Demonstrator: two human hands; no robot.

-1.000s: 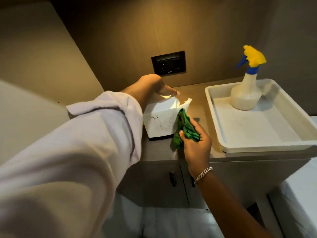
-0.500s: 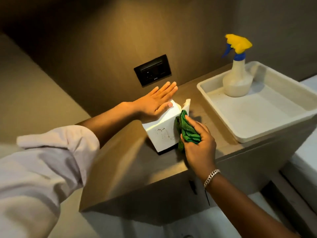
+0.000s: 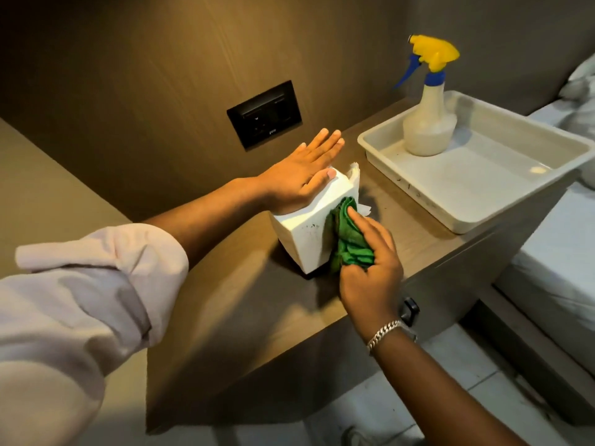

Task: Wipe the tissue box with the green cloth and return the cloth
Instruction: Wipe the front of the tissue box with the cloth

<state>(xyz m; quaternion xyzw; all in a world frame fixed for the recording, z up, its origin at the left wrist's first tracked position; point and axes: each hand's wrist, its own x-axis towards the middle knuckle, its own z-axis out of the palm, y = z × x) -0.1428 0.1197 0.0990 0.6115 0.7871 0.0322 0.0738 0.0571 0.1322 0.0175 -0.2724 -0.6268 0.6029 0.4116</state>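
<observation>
The white tissue box (image 3: pixel 309 226) is standing near the middle of the wooden bedside counter (image 3: pixel 244 304), a tissue sticking up from its top. The right hand (image 3: pixel 370 268) is pressing the bunched green cloth (image 3: pixel 349 243) against the box's right-facing side, its fingers closed around the wad. The left hand (image 3: pixel 302 178) is lying flat and open across the box top — fingers spread toward 1 o'clock, gripping nothing. At 2 o'clock from the box, well apart, a pale plastic tray (image 3: pixel 450 217) is sitting on the counter, and a spray bottle (image 3: pixel 429 123) with a yellow-and-blue trigger is standing upright in its far corner. At 11 o'clock a black wall socket (image 3: pixel 264 114) is showing on the panel — behind the left hand. A white bed edge (image 3: pixel 553 252) is lying at 3 o'clock.
</observation>
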